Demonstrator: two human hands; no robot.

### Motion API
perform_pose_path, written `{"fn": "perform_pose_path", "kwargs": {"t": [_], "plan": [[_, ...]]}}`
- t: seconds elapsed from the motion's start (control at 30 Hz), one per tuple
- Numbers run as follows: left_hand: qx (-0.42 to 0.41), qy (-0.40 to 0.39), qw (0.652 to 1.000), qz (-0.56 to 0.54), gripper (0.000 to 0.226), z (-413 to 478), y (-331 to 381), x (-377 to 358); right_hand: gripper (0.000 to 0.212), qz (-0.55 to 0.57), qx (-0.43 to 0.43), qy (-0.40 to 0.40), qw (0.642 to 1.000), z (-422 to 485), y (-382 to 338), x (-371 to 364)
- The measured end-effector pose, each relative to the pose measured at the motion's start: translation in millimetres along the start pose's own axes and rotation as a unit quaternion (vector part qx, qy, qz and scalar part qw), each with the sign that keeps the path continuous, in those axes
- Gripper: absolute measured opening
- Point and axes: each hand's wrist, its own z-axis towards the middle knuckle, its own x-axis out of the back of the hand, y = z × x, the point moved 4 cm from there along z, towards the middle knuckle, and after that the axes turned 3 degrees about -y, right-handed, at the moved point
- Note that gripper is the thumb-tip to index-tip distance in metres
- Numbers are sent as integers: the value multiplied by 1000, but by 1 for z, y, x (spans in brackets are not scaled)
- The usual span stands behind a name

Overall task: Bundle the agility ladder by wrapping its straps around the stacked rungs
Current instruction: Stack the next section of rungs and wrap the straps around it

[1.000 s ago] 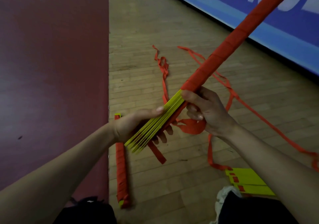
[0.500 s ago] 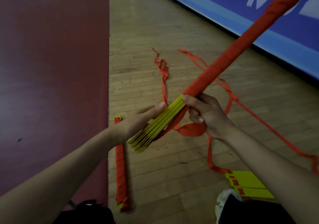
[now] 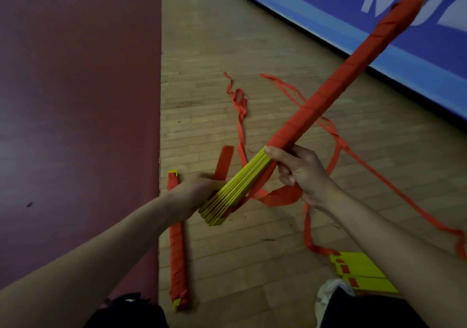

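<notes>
A stack of yellow ladder rungs [image 3: 233, 191] slants up to the right; most of its length is wound in red strap [image 3: 341, 85], only the near end is bare. My right hand [image 3: 298, 171] grips the stack where the wrapping ends, thumb on top. My left hand [image 3: 199, 188] is behind the bare yellow end and holds a flat red strap end [image 3: 223, 163] that sticks up beyond the rungs. Its fingers are mostly hidden. A red strap loop [image 3: 278, 197] hangs under the stack.
A finished red-wrapped bundle [image 3: 177, 247] lies on the wooden floor along the dark red mat [image 3: 75, 100]. Loose red straps [image 3: 336, 140] trail over the floor to another stack of yellow rungs [image 3: 361, 272] at lower right. A blue banner wall [image 3: 353, 12] runs behind.
My left hand has slid under and behind the yellow end and brought a red strap end up on the far side. The bundle's far tip has dropped a little.
</notes>
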Motion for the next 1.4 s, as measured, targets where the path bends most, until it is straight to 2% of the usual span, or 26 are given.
{"fn": "perform_pose_path", "kwargs": {"t": [0.2, 0.3, 0.37, 0.43, 0.57, 0.7, 0.8, 0.9, 0.97, 1.0, 1.1, 1.27, 1.33, 1.4], "plan": [[-66, 51, 996, 27, 31, 2, 9, -4, 27, -4, -17, 6, 1000, 0, 4, -2], [-132, 71, 987, 63, 36, 1, 13, -10, 28, 9, -15, 5, 1000, 0, 3, -3], [-127, 47, 989, 57, 47, -1, 13, -15, 26, 14, -16, 7, 1000, 0, 3, -2], [-86, 16, 996, 22, 58, 1, 11, -19, 26, 11, -18, 14, 1000, 1, 4, 0], [10, -50, 989, -140, 42, 3, 11, -22, 24, 21, -25, 15, 999, 2, 6, 4], [25, -174, 965, -192, 40, -9, 17, -23, 26, 20, -22, 1, 1000, -1, 5, 3], [40, -198, 959, -201, 54, -9, 13, -22, 24, 39, -15, -30, 999, -4, 3, -1], [74, -254, 941, -209, 85, -11, 6, -26, 21, 71, -3, -70, 995, -7, -3, -8], [64, -278, 939, -194, 85, -14, 5, -30, 20, 80, 2, -85, 993, -7, -7, -9], [47, -266, 945, -183, 80, -15, 7, -31, 20, 81, 4, -88, 993, -7, -9, -10], [25, -165, 974, -151, 67, -15, 17, -27, 16, 91, 3, -83, 992, -6, -13, -9], [43, -96, 954, -281, 60, -16, 27, -18, 22, 75, -20, -36, 996, -4, -4, -5], [38, -55, 960, -271, 58, -14, 28, -17, 23, 68, -21, -24, 997, -3, -2, -3], [30, -48, 969, -242, 52, -17, 31, -21, 24, 70, -16, -30, 997, -3, -2, -1]]}}
